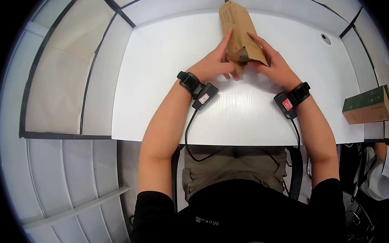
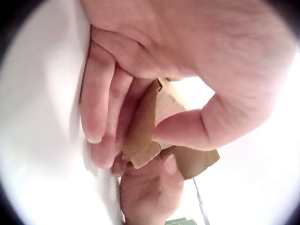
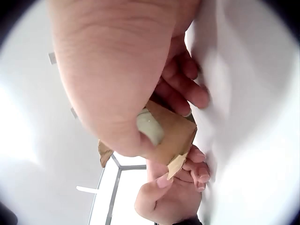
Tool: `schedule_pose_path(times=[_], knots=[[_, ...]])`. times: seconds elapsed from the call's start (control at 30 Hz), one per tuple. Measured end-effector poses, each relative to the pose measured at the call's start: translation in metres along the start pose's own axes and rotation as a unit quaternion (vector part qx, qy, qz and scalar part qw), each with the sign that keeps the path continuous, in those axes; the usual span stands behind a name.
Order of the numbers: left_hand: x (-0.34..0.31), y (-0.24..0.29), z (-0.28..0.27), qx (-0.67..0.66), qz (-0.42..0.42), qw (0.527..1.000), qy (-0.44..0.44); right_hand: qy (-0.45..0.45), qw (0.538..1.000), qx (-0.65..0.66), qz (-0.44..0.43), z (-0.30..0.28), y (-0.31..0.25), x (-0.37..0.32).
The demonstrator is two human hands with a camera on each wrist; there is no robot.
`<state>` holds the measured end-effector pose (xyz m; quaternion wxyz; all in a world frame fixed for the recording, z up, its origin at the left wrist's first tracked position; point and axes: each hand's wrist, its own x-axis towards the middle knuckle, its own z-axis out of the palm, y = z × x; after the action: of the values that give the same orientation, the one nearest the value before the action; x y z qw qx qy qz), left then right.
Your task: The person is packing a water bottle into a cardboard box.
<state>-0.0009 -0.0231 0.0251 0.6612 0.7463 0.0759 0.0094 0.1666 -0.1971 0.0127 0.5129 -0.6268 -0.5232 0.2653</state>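
On the desk (image 1: 158,88) I see the paper package (image 1: 235,22) pointing away, left hand (image 1: 213,65) and right hand (image 1: 275,66) gripping its near end.

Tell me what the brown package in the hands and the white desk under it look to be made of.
The brown package looks like kraft paper or thin card, matte; its end flaps are folded and creased where the left hand and right hand grip them. The white desk is probably laminate or plastic, smooth with a soft sheen; it mirrors light near the wrists.
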Motion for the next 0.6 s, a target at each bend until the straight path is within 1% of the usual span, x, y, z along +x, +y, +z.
schedule_pose_path(times=[0.03,0.07,0.13,0.17,0.27,0.37,0.43,0.53,0.6], knots=[[0.0,0.001,0.001,-0.007,-0.001,1.0,0.007,-0.007,1.0,0.021,-0.008,0.0,0.0,0.0],[0.0,0.003,0.002,-0.013,-0.001,1.0,0.013,-0.009,1.0,0.024,0.003,0.0,-0.001,-0.001],[-0.001,0.008,0.007,0.018,-0.01,0.999,0.045,-0.014,0.999,0.03,0.026,0.0,-0.008,-0.001],[-0.001,0.011,0.009,0.034,-0.015,0.997,0.06,-0.015,0.999,0.026,0.037,0.0,-0.01,-0.001],[0.003,0.021,0.018,0.069,-0.064,0.989,0.117,-0.018,0.998,0.005,0.063,0.0,-0.012,0.001],[0.003,0.022,0.024,0.093,-0.085,0.981,0.147,-0.017,0.997,-0.032,0.074,0.001,-0.014,0.002],[0.005,0.012,0.017,0.068,-0.068,0.988,0.122,-0.009,0.995,-0.048,0.084,0.001,-0.02,0.001],[0.005,0.003,0.007,0.008,-0.042,0.995,0.086,-0.013,0.998,-0.007,0.068,0.0,-0.013,0.0],[0.004,0.003,0.006,-0.014,-0.038,0.996,0.075,-0.013,0.997,-0.004,0.081,-0.001,-0.013,0.0]])
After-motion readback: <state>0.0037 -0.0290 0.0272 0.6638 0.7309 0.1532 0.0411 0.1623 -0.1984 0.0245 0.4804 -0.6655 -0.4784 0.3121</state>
